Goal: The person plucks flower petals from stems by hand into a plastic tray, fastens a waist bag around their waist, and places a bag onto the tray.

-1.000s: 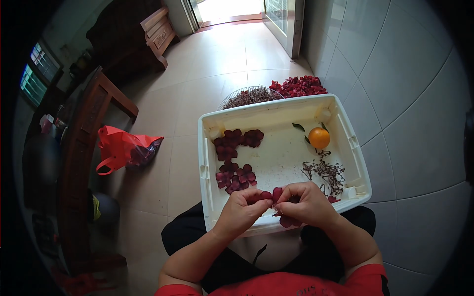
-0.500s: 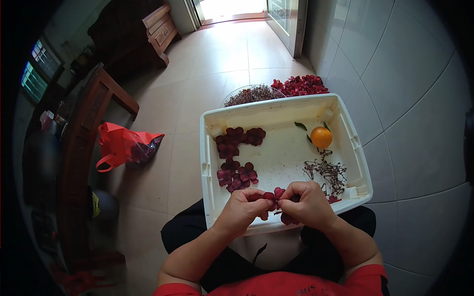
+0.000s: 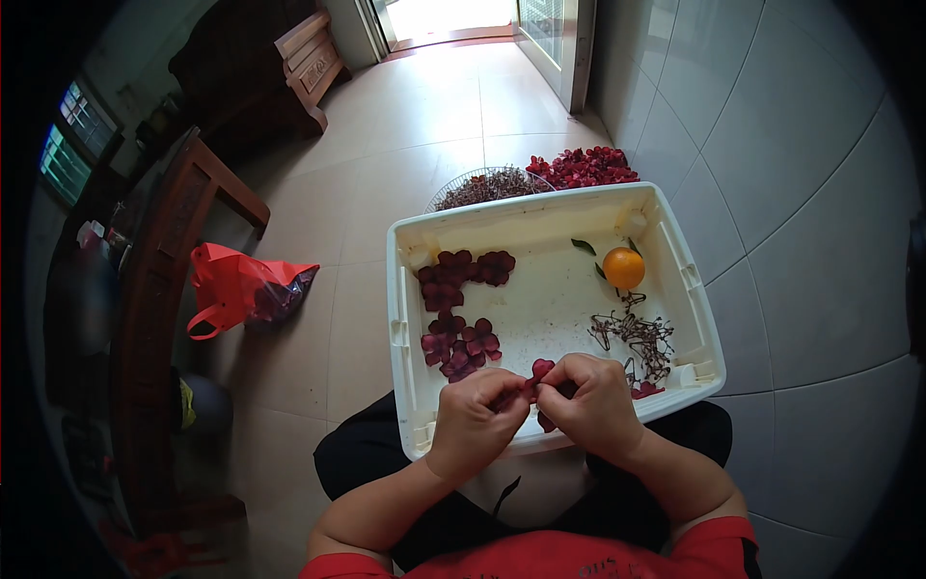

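Over the near edge of a white plastic tub (image 3: 540, 214), both hands meet at a dark red flower (image 3: 542, 369). My left hand (image 3: 475, 417) is closed, pinching the flower's left side with thumb and forefinger. Closed as well, my right hand (image 3: 598, 410) pinches it from the right; the fingers hide most of the bloom. In the tub's left part lie several flat dark red flowers (image 3: 444, 292), with more (image 3: 461, 343) nearer my left hand. Beyond my right hand sits a tangle of thin brown stems (image 3: 644, 338), and a red scrap (image 3: 646, 390) lies close to that hand.
An orange (image 3: 624, 268) with green leaves (image 3: 584, 247) lies in the tub's far right. Behind the tub are a clear dish of brown stems (image 3: 492, 186) and a red flower heap (image 3: 586, 168). A red bag (image 3: 236, 285) stands left, by a wooden table (image 3: 178, 222). The tiled wall (image 3: 781, 193) rises right.
Both hands still pinch the flower, but the fingers have shifted and cover more of it. Its petals now look bunched together. The flowers and stems in the tub stay put.
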`<state>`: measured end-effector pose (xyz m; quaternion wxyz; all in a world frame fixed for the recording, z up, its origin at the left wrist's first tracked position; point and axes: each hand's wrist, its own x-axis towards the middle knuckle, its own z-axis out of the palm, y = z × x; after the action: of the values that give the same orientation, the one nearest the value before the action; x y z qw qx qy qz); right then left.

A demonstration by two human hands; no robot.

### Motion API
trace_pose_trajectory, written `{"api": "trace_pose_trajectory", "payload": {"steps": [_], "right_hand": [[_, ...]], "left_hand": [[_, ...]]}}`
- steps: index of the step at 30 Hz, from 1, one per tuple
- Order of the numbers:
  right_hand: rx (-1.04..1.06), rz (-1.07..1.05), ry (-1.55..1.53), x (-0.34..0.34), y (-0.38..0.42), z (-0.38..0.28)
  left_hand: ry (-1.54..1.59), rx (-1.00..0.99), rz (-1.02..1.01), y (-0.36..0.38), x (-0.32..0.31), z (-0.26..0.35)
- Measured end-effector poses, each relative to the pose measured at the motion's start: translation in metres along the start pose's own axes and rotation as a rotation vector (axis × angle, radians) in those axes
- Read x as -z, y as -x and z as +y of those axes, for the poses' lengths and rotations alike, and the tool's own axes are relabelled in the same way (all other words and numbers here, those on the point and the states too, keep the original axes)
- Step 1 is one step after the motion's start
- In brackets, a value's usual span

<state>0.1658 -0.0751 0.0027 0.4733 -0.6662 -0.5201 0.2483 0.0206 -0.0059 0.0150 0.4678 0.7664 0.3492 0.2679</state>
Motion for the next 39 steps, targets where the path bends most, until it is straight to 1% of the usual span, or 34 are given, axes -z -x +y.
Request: {"api": "trace_pose_trajectory", "payload": {"steps": [1,5,6,10,11,15,21,25,26,30,31,35,36,39], "right_hand": [[0.002,0.001,0.001,-0.002,0.001,0.001],[0.19,0.145,0.064,-0.006,0.003,0.004],[0.192,0.144,0.065,-0.006,0.003,0.004],[0.341,0.149,0.002,0.001,0.003,0.006],[0.345,0.148,0.001,0.003,0.003,0.005],[0.255,0.035,-0.271,0.009,0.004,0.003],[0.232,-0.008,-0.369,0.014,0.004,0.006],[0.004,-0.129,-0.521,0.019,0.006,0.004],[0.005,-0.129,-0.521,0.019,0.005,0.004],[-0.09,-0.068,-0.785,0.005,0.001,0.011],[-0.091,-0.07,-0.784,0.003,0.0,0.014],[-0.008,0.027,-0.549,-0.004,-0.002,0.022],[-0.008,0.027,-0.55,-0.003,-0.002,0.02],[-0.159,-0.05,-0.774,0.009,-0.004,-0.002]], "left_hand": [[0.0,-0.002,0.001,0.001,-0.001,0.0],[-0.303,-0.405,0.173,0.003,-0.009,-0.003],[-0.303,-0.405,0.175,0.003,-0.009,-0.003],[-0.386,-0.642,0.218,0.002,-0.012,-0.005],[-0.388,-0.643,0.221,0.002,-0.012,-0.005],[-0.238,-0.653,0.223,0.003,-0.013,-0.007],[-0.194,-0.624,0.207,0.002,-0.015,-0.006],[-0.13,-0.618,0.171,0.002,-0.014,-0.009],[-0.131,-0.618,0.171,0.001,-0.014,-0.009],[-0.016,-0.394,0.086,-0.002,-0.008,-0.009],[-0.016,-0.393,0.087,-0.003,-0.008,-0.01],[0.5,0.063,0.042,-0.008,-0.007,-0.024],[0.499,0.064,0.042,-0.009,-0.006,-0.024],[0.367,-0.041,0.22,-0.01,-0.002,-0.02]]}}
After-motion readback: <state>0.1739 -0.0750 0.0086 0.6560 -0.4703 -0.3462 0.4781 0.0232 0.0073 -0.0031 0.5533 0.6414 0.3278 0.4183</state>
